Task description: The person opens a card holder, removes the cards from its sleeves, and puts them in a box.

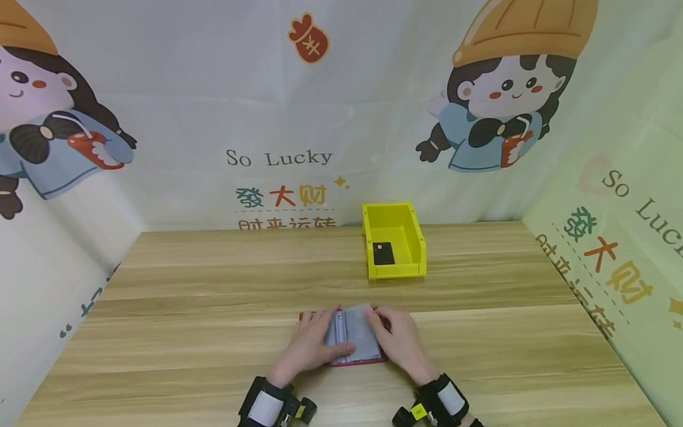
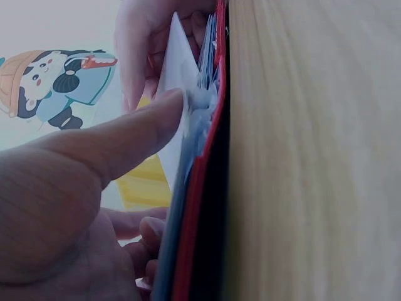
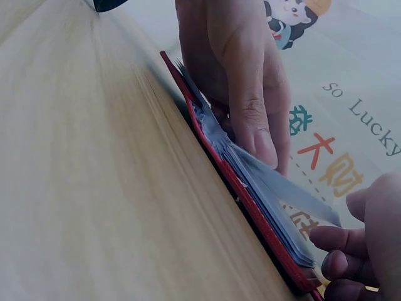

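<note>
A red-covered card holder (image 1: pixel 363 341) lies spread on the table, its stack of clear plastic sleeves (image 3: pixel 269 213) fastened along the middle. My left hand (image 1: pixel 308 345) rests over its left side, and the thumb (image 2: pixel 150 128) presses the sleeves near the fold. At the right side, my right hand (image 1: pixel 399 339) pinches the edge of one sleeve between thumb and fingers. That sleeve (image 3: pixel 294 191) stands lifted at a slant above the others in the right wrist view. Part of the left cover is hidden under my left hand.
Behind the card holder, against the backdrop, stands a yellow bin (image 1: pixel 397 271) with a small black flat piece (image 1: pixel 383 254) inside its left part. A printed cloth backdrop (image 1: pixel 373 118) rises at the table's back and sides. The wooden table (image 1: pixel 187 332) extends around both hands.
</note>
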Motion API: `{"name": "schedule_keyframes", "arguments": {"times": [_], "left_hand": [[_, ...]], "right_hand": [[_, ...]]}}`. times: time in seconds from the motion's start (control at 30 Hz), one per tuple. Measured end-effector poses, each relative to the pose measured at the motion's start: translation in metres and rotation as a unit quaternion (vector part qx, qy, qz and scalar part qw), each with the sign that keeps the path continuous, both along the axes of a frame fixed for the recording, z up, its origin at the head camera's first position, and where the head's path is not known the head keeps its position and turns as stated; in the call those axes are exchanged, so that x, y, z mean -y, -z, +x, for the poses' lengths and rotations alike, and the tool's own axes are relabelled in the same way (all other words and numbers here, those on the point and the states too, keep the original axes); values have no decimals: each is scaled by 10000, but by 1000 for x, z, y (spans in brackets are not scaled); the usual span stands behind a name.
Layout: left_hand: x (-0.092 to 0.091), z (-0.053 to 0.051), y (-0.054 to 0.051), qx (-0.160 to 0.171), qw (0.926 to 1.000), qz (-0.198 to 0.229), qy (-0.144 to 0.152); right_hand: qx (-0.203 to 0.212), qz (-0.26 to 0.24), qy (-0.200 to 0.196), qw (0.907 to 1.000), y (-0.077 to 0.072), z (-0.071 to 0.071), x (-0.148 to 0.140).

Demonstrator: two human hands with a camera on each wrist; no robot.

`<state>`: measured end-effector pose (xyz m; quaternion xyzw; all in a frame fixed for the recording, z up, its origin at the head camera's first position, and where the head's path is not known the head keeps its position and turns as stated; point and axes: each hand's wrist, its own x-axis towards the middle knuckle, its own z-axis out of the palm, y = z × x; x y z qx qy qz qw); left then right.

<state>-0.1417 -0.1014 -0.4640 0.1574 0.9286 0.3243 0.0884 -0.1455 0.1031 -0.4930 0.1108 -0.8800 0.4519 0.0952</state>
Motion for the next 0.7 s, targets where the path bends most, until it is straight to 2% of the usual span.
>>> {"name": "schedule_keyframes", "arguments": {"times": [0.17, 0.33, 0.43, 0.57, 0.7], "left_hand": [[0, 1, -2, 54, 9997, 182, -148], [1, 2, -4, 44, 9989, 437, -166], [2, 2, -5, -13, 9986, 514, -95], [4, 1, -4, -71, 9987, 511, -15], [6, -1, -3, -87, 9977, 669, -83]], "right_hand": [[-128, -115, 6, 9999, 2, 2, 0], [-274, -302, -145, 9991, 5, 1, -1], [-617, -512, -345, 9962, 6, 1, -1], [-1181, -794, -730, 9871, 7, 1, -1], [-1282, -1028, -1122, 9800, 6, 1, -1]]}}
